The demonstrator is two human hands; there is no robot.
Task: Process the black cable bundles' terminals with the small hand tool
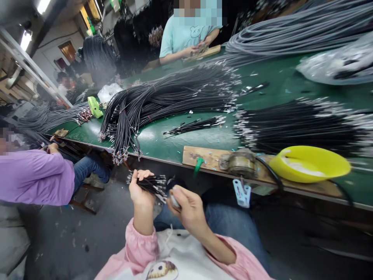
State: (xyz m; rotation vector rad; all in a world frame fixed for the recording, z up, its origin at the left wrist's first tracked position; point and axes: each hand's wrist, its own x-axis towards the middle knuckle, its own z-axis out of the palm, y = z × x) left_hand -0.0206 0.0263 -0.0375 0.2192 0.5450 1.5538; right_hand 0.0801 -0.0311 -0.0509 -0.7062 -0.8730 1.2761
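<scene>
Above my lap, off the table's front edge, my left hand (142,188) is wrapped round a bundle of short black cables (153,183) with pale stripped ends. Just right of it, my right hand (188,206) is closed in a pinch. A small greyish piece (174,200) shows between its thumb and fingers, too blurred to name. The cable ends point towards this hand; I cannot tell whether they touch it. On the green table (157,146) in front lies a small loose bunch of black cables (195,126).
A wooden board (190,155) along the front edge bears a round device (241,163) and a yellow bowl (314,165). A blue clip (241,193) hangs there. Black cable piles (291,124) and long cables (163,97) lie behind. Co-workers sit opposite (189,39) and left (37,175).
</scene>
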